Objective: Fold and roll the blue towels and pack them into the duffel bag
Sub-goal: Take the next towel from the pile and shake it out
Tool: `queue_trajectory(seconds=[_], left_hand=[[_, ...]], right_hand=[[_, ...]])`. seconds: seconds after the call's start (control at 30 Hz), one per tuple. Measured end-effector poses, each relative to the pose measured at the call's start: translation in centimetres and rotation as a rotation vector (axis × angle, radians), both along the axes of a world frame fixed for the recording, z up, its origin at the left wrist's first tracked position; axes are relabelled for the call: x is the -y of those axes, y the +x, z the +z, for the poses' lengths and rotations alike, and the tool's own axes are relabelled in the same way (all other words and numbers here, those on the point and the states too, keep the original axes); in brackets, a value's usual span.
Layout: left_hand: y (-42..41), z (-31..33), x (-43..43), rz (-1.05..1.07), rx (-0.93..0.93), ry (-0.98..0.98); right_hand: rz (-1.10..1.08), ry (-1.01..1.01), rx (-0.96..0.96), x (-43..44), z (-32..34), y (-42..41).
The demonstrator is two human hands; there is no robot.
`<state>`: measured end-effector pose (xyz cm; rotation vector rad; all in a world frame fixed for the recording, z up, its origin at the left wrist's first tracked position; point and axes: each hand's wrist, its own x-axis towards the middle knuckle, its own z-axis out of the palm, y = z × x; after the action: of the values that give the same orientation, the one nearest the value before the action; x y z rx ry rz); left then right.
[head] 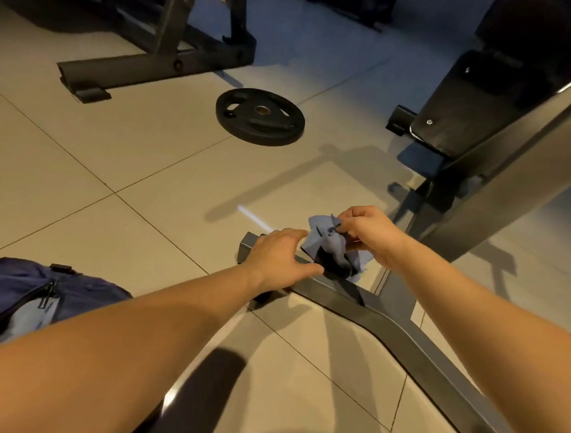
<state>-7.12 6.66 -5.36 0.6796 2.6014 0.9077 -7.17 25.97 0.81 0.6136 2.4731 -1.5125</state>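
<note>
A black weight plate (260, 117) lies flat on the beige tiled floor (79, 166); a dark metal rack base (153, 66) stands behind it; a padded bench (488, 102) rises at right; a grey bench frame (397, 326) crosses the foreground.

The towel (328, 244) sits on the end of a metal bar (380, 317) that runs along the floor (110, 142) from the lower right toward the middle of the view. The left hand (281, 259) lies on the bar just left of the towel, fingertips touching its edge. The right hand (368, 235) pinches the towel's top from the right. The bag (19, 287) lies on the floor at the far left, well apart from the towel, with its zip open and a cloth (30, 320) inside. Beyond the 2 hands, 1 weight plate (260, 117) lies flat on the floor. A bench (469, 110) stands at the right. A rack foot (153, 66) stands behind the plate, to its left.
</note>
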Motion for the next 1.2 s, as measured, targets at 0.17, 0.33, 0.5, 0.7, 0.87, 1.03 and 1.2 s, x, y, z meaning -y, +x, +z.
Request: queue_trajectory(seconds=[0.17, 0.33, 0.5, 0.7, 0.87, 1.03, 1.2], left_hand=[[3.2, 8.6, 2.2, 0.212, 0.211, 0.514], [6.9, 17.1, 7.3, 0.191, 0.144, 0.555], [11.1, 25.5, 12.0, 0.203, -0.015, 0.527], [16.6, 34.2, 15.8, 0.114, -0.046, 0.564], [20.3, 36.3, 17.6, 0.178, -0.192, 0.522], [21.4, 34.3, 19.2, 0.305, -0.221, 0.431], [20.6, 32.0, 19.7, 0.34, -0.2, 0.308]], right_hand=[[0.146, -0.202, -0.04, 5.1, 10.5, 3.1], [0.239, -0.235, -0.097, 9.8, 19.8, 6.8], [0.275, -0.286, -0.186, 14.4, 28.3, 11.6], [0.193, -0.39, -0.402, 18.7, 34.7, 17.1], [0.227, -0.452, -0.471, 21.1, 36.1, 20.7], [0.135, -0.371, -0.512, 19.6, 35.2, 22.0], [0.104, -0.293, -0.362, 18.5, 31.9, 21.1]])
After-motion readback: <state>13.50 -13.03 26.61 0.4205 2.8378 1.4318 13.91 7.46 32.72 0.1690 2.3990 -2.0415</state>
